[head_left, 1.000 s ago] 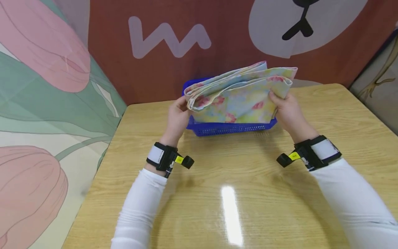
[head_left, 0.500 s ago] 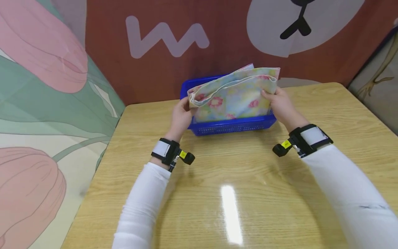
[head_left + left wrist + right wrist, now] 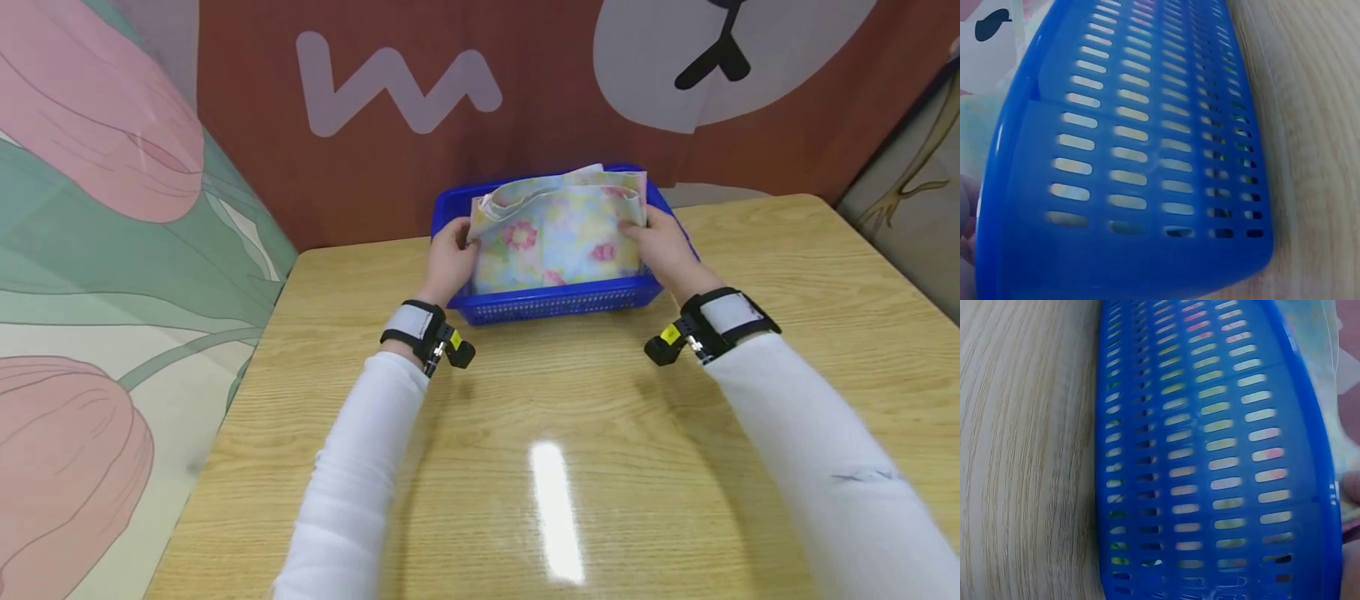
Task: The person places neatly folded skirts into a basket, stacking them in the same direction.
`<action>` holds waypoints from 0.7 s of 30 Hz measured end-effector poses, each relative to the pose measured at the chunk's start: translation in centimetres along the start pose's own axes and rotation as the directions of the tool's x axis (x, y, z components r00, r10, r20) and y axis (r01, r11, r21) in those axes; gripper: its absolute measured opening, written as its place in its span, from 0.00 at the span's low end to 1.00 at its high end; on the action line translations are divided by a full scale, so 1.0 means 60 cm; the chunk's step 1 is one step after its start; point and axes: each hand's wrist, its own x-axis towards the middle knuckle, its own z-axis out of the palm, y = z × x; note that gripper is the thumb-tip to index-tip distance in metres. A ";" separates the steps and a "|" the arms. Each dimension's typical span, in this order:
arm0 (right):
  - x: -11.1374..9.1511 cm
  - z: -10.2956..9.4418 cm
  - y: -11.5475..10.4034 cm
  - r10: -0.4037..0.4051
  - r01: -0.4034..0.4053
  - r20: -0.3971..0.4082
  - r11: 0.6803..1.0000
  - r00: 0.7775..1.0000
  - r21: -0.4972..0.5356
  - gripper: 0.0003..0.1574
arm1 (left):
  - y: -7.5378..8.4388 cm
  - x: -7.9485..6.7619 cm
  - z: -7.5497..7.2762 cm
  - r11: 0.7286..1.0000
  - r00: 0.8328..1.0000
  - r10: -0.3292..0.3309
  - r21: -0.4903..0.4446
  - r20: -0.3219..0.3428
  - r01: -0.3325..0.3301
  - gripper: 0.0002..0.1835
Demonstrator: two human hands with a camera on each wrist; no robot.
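Note:
A folded cloth [image 3: 558,233] with pink flowers on pale yellow and blue stands partly inside a blue plastic basket [image 3: 555,304]. At the cloth's left end my left hand [image 3: 452,260] grips its edge, thumb on the near side. My right hand [image 3: 667,250] pinches the right end, its thumb on the front face and the other fingers hidden behind. Both wrist views are filled mostly by the slotted basket wall [image 3: 1141,137], with cloth colours showing through the holes. In the right wrist view a bit of the right hand [image 3: 1350,487] shows past the rim.
The basket sits at the back of a wooden table [image 3: 487,467], close to a brown wall [image 3: 390,167] with a printed pattern. Flower-print panels [image 3: 75,433] flank the table on the left. Each wrist wears a strapped camera [image 3: 459,350].
Both hands have lowered the folded cloth into the basket and come closer together. Its top edge now sits lower, and more of the basket's back and right rim shows.

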 end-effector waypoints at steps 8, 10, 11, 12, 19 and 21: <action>-0.004 0.014 0.006 -0.107 0.097 -0.024 0.963 0.994 -0.253 0.42 | -0.001 -0.005 0.007 0.960 0.993 -0.026 0.280 0.112 -0.006 0.26; -0.006 0.018 0.009 -0.166 0.139 -0.066 0.944 0.984 -0.298 0.39 | 0.002 -0.012 0.009 0.927 0.989 0.029 0.366 0.148 -0.082 0.23; -0.007 0.020 0.011 -0.201 0.163 -0.085 0.931 0.976 -0.326 0.36 | 0.004 -0.016 0.010 0.907 0.983 0.061 0.401 0.175 -0.128 0.21; -0.007 0.023 0.013 -0.244 0.197 -0.093 0.913 0.965 -0.357 0.33 | 0.006 -0.020 0.010 0.886 0.974 0.092 0.429 0.207 -0.175 0.19; -0.008 0.033 0.012 -0.347 0.404 0.210 0.723 0.914 -0.561 0.23 | 0.015 -0.034 0.012 0.793 0.897 0.061 0.525 0.437 -0.310 0.26; -0.011 0.033 0.006 -0.247 0.379 0.294 0.711 0.923 -0.592 0.28 | 0.015 -0.036 0.012 0.791 0.884 -0.010 0.545 0.467 -0.279 0.27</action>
